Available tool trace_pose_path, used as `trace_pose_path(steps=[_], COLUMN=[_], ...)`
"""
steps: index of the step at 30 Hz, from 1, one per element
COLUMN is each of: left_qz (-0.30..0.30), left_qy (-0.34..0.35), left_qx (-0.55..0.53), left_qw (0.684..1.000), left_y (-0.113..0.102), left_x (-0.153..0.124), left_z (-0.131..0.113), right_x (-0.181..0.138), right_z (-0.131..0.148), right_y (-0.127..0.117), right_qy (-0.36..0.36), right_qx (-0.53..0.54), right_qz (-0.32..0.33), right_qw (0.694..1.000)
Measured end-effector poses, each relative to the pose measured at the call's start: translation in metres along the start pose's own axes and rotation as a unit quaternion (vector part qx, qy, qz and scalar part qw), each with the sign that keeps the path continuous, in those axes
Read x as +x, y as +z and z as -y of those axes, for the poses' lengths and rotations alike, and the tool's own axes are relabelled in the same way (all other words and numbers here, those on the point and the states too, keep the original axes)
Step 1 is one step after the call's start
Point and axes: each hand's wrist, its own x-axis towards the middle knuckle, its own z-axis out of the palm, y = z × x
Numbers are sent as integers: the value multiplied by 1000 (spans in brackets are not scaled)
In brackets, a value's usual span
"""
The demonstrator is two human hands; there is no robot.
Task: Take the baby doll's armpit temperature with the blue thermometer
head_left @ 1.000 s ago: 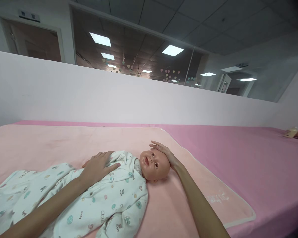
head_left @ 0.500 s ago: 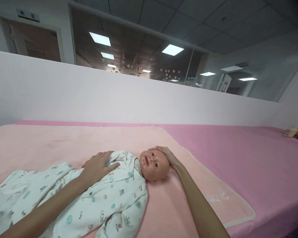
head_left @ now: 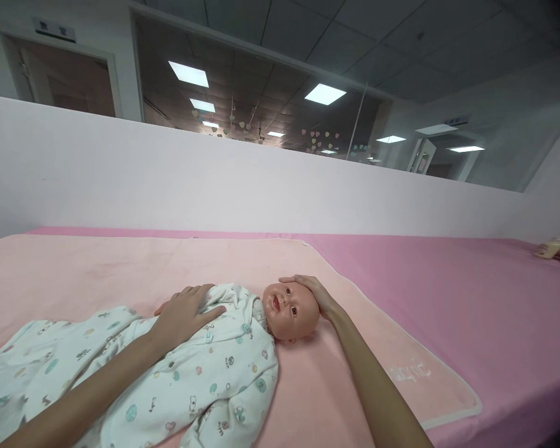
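Observation:
A baby doll (head_left: 290,311) in a white printed romper (head_left: 200,379) lies on its back on a pale pink blanket (head_left: 121,274), head to the right. My left hand (head_left: 186,314) rests flat on the doll's chest, fingers stretched out. Cupped over the crown of the doll's head is my right hand (head_left: 310,289), its fingers laid along the scalp and touching it.
The blanket covers a long pink padded surface (head_left: 448,292) that runs along a white partition wall (head_left: 214,180). A small bottle-like object (head_left: 548,249) lies at the far right end. Glass panels and ceiling lights are above the wall.
My right hand's fingers, lifted slightly off the doll's head a second ago, have settled down onto it. My left hand has not moved.

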Motion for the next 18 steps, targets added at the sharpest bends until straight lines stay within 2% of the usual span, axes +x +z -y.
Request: trace_pose_path(steps=[2,8,13,18], left_qz=[0,4,-1,4], left_qy=[2,2,0,-2], left_qx=[-1,-9,-10,-5], left_qw=[1000,1000,1000,1000], left_y=[0,-1,-1,-2], left_x=[0,-1,-1,-1], left_z=[0,0,-1,-2], right_x=[-1,-1,0,3], right_z=[1,1,0,-3], right_y=[1,1,1,0], right_qy=[-2,-12,-11,-8], right_qx=[-7,21,-16,39], right_qz=[10,-18,-17,-29], right_qw=[1000,1000,1000,999])
